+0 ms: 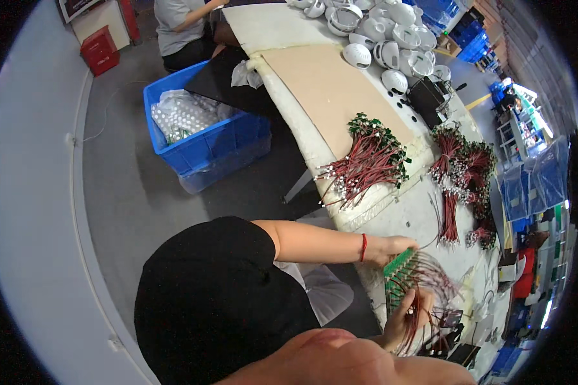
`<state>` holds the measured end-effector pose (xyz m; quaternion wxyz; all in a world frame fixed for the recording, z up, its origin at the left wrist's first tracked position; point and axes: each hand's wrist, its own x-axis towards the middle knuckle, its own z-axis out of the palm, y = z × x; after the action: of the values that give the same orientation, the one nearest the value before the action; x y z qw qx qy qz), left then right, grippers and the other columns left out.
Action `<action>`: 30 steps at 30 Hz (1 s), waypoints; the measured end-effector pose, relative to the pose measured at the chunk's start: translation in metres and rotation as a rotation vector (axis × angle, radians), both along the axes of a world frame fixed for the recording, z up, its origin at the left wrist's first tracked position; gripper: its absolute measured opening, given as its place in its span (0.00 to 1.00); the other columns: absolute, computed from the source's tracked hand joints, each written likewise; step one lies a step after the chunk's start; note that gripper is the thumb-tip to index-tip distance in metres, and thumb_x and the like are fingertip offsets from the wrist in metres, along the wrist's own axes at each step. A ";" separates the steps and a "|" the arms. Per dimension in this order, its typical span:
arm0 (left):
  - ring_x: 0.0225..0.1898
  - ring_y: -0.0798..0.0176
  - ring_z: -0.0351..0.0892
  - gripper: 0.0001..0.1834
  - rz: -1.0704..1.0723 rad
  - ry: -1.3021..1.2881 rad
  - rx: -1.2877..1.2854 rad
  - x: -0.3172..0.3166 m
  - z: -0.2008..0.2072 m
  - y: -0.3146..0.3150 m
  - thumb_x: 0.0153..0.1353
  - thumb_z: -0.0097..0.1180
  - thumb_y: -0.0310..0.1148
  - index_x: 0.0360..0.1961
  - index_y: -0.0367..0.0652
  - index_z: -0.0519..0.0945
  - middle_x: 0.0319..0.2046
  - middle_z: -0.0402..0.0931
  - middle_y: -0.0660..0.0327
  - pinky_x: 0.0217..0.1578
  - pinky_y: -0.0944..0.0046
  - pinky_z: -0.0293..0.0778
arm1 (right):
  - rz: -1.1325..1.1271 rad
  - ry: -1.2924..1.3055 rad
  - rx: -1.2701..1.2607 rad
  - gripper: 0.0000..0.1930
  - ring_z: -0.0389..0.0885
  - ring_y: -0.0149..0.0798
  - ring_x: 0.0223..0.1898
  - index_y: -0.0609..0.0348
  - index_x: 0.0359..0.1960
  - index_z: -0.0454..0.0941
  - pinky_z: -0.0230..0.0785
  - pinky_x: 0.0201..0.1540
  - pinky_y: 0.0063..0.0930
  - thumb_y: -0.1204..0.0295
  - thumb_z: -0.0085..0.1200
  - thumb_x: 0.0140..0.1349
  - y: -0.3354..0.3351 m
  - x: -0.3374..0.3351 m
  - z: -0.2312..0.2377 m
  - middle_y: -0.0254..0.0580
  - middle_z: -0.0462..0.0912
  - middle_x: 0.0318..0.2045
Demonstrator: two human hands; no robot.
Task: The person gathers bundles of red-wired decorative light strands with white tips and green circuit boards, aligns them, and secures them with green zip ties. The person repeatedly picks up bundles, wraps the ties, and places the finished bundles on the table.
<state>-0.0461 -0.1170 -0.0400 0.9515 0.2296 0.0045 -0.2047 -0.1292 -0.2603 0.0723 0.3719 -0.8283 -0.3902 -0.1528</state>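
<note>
My left hand [392, 249], a red cord round its wrist, is closed on the upper end of a green circuit board panel [399, 264]. Many thin dark-red wires [433, 273] run off the panel to the right; some are smeared by motion. Lower down, my right hand [419, 314] is curled round a bunch of these wires, thumb up, beside the panel's lower part. Part of the panel is hidden behind my hands and the wires. Beyond my left hand lies a heap of red wire leads [372, 160] with white connectors and small green boards.
Tied bundles of red wires [449, 215] lie on the right of the covered table [404, 215]. White domed housings [382, 29] are piled at the far end, near a black box [429, 99]. A blue bin [212, 141] stands on the floor at left. Another person [176, 29] sits beyond it.
</note>
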 end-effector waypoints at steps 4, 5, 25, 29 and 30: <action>0.32 0.60 0.79 0.17 0.221 -0.071 -0.129 0.013 0.049 0.034 0.66 0.39 0.39 0.37 0.36 0.76 0.32 0.79 0.56 0.37 0.58 0.77 | -0.027 -0.085 -0.028 0.07 0.73 0.46 0.39 0.65 0.37 0.73 0.66 0.42 0.34 0.80 0.50 0.57 0.008 0.003 0.001 0.50 0.73 0.39; 0.34 0.60 0.79 0.17 0.305 -0.081 -0.124 0.014 0.060 0.039 0.67 0.38 0.38 0.39 0.36 0.75 0.34 0.79 0.56 0.38 0.57 0.77 | -0.056 -0.110 -0.011 0.09 0.75 0.49 0.44 0.65 0.40 0.74 0.68 0.46 0.37 0.81 0.51 0.56 0.008 0.004 -0.003 0.54 0.74 0.44; 0.38 0.71 0.74 0.13 0.333 -0.546 0.287 0.109 0.041 0.048 0.67 0.43 0.37 0.40 0.41 0.76 0.36 0.77 0.67 0.43 0.66 0.71 | -0.160 0.285 0.153 0.14 0.73 0.42 0.52 0.67 0.50 0.73 0.65 0.54 0.31 0.78 0.44 0.63 -0.063 0.094 -0.075 0.48 0.71 0.55; 0.38 0.71 0.73 0.13 0.470 -0.612 0.659 0.100 0.044 0.076 0.64 0.45 0.35 0.41 0.40 0.78 0.37 0.78 0.66 0.43 0.69 0.69 | -0.096 0.491 0.413 0.19 0.74 0.36 0.48 0.64 0.56 0.67 0.67 0.52 0.30 0.69 0.47 0.66 -0.031 0.137 -0.052 0.45 0.75 0.47; 0.40 0.70 0.73 0.13 0.383 -0.602 0.576 0.110 0.036 0.077 0.63 0.45 0.33 0.41 0.38 0.78 0.38 0.78 0.64 0.44 0.68 0.69 | -0.052 0.532 0.494 0.19 0.74 0.35 0.47 0.64 0.56 0.66 0.67 0.51 0.29 0.69 0.47 0.66 -0.028 0.149 -0.047 0.45 0.75 0.47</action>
<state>0.0641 -0.0402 -0.0037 0.8285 0.5291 -0.1734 0.0602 0.0194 -0.2882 0.0253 0.6451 -0.7341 -0.2098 -0.0307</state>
